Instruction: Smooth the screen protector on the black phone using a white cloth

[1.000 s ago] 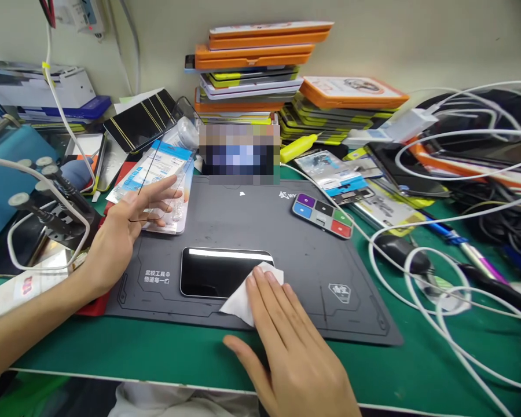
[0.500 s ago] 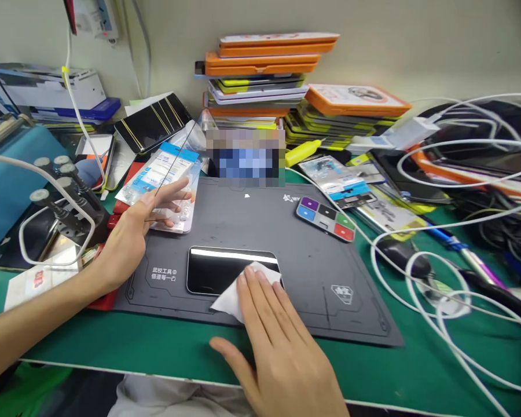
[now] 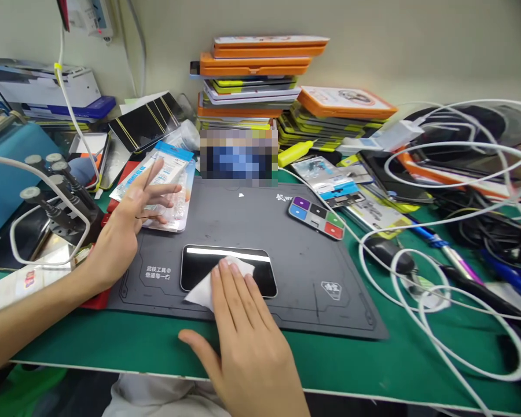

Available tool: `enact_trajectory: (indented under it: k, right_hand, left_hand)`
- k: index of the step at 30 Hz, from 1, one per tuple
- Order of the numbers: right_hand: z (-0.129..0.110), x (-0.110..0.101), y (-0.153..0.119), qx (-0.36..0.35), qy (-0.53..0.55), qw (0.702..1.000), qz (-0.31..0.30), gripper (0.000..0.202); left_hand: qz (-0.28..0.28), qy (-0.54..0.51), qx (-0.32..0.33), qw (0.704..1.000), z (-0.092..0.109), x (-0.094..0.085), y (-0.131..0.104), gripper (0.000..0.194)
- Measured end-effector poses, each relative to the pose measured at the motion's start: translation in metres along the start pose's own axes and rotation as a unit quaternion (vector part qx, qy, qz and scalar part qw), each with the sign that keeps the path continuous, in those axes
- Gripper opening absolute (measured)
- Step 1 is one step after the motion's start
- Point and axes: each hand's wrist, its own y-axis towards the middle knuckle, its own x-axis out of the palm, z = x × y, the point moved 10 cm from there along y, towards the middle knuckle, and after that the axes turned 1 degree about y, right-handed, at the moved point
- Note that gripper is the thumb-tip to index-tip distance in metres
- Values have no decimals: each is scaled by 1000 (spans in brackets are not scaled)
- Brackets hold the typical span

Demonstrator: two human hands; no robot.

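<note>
Pressing a white cloth (image 3: 201,291) onto the dark screen of a phone (image 3: 263,278) with the right hand (image 3: 245,353), lower middle of frame. Right fingers straight and flat, side by side on the cloth; thumb sticks out left. Cloth covers part of the screen and overhangs its near edge. Phone lies flat on a grey mat (image 3: 243,223), long side across the frame, bright light streak along its far edge.

Left hand (image 3: 117,237) is up at left of centre, fingers spread, in front of a blue-topped packet (image 3: 173,152). Thin dark line shows at its fingers; can't tell what it belongs to or whether it's pinched.

Panel with coloured squares (image 3: 316,211) sits on the mat, right of centre. Orange cases (image 3: 256,66) stacked upper middle, yellow bottle (image 3: 295,153) near their base. White cable (image 3: 460,143) loops over the right side.
</note>
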Motion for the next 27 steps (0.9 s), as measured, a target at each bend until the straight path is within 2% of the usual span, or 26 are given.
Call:
enact_trajectory:
  k: [5,11,18,24,27]
  right_hand:
    - [-1,16,30,6,8,999,-31,78]
    - [-18,7,8,-12,20,1000,-15,81]
    - [-21,29,39,-28,77,994,-78,83]
    - [-33,12,18,-31,76,996,-38,81]
    - [-32,18,26,-27,75,996,-40,73]
  left_hand:
    - [21,-11,20,1000,4,-3,2,66]
    - [8,12,39,999,8,1,-2,64]
    - [16,4,31,999,8,-2,-2,56]
    - [9,11,31,999,7,0,-2,57]
    - [7,17,29,999,6,-1,-2,57]
